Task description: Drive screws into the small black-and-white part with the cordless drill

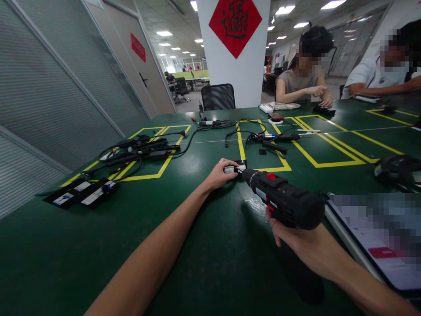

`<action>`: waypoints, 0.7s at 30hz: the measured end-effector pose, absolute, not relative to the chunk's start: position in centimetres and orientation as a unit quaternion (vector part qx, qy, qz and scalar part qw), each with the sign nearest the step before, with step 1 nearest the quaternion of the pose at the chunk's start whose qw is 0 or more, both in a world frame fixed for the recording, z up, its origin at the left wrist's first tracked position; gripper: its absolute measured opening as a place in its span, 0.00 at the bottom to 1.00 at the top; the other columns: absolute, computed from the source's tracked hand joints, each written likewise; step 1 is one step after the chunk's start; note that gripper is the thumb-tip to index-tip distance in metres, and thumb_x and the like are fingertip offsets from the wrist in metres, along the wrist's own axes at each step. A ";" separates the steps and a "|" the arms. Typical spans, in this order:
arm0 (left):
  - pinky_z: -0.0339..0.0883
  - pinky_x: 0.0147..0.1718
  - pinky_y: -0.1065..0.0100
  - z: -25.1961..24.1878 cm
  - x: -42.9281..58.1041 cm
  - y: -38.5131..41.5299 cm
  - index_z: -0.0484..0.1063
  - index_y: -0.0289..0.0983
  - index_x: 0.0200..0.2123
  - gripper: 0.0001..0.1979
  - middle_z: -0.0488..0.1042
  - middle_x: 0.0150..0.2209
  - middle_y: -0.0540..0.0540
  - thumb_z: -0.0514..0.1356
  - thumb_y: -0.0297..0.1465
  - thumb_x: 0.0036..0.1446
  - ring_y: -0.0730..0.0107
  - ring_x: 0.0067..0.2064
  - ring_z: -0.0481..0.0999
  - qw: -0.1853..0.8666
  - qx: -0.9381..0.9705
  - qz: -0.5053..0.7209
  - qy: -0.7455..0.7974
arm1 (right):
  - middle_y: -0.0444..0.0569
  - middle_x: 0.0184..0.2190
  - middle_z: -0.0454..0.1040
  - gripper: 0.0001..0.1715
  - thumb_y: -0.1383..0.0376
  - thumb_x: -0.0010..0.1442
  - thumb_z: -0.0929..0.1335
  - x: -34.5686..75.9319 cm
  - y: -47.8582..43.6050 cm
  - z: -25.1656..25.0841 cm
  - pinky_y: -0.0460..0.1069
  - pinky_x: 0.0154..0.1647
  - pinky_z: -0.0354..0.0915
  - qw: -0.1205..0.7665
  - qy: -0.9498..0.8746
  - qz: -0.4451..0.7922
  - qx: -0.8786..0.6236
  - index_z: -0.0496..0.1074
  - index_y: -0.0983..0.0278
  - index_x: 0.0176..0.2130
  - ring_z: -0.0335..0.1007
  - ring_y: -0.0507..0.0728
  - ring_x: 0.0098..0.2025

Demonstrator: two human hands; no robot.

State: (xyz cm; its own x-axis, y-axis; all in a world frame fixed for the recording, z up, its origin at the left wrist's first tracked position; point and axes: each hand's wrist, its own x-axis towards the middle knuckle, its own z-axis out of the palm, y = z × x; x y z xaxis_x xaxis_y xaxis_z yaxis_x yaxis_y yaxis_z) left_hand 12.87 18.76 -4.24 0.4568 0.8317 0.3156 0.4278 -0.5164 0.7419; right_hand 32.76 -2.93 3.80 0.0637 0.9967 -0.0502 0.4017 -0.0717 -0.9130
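Observation:
My right hand [287, 233] is wrapped round the handle of a black cordless drill [287, 199] with red switches. The drill points forward and left, its chuck near the middle of the view. My left hand [217, 175] has its fingers closed on a small black-and-white block [230, 169] lying on the green table. The drill's bit reaches the right end of this block; whether it touches is too small to tell. A dark flat piece beside the block is partly hidden behind the chuck.
The green table [184, 245] bears yellow tape outlines. Black cables and tools [154, 147] lie at left, near black-and-white cards [98, 193]. A soldering-iron-like tool [279, 137] and cables lie ahead. A tablet [371, 245] lies at right. Two people [304, 83] sit across the table.

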 end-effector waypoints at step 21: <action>0.64 0.49 0.62 -4.3 12.9 18.7 0.74 0.40 0.42 0.15 0.68 0.42 0.47 0.62 0.30 0.48 0.64 0.45 0.70 0.296 0.798 0.342 0.400 | 0.51 0.21 0.73 0.14 0.55 0.52 0.64 33.3 -2.8 4.0 0.54 0.30 0.67 0.370 -0.573 0.408 -0.607 0.69 0.52 0.17 0.74 0.65 0.39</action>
State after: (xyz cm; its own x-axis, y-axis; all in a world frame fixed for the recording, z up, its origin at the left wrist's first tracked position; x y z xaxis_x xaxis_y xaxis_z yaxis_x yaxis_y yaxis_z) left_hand 12.93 18.72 -4.28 0.4472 0.8397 0.3082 0.4354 -0.5053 0.7450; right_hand 33.26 -2.81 4.00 0.0104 0.9974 -0.0715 0.3930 -0.0698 -0.9169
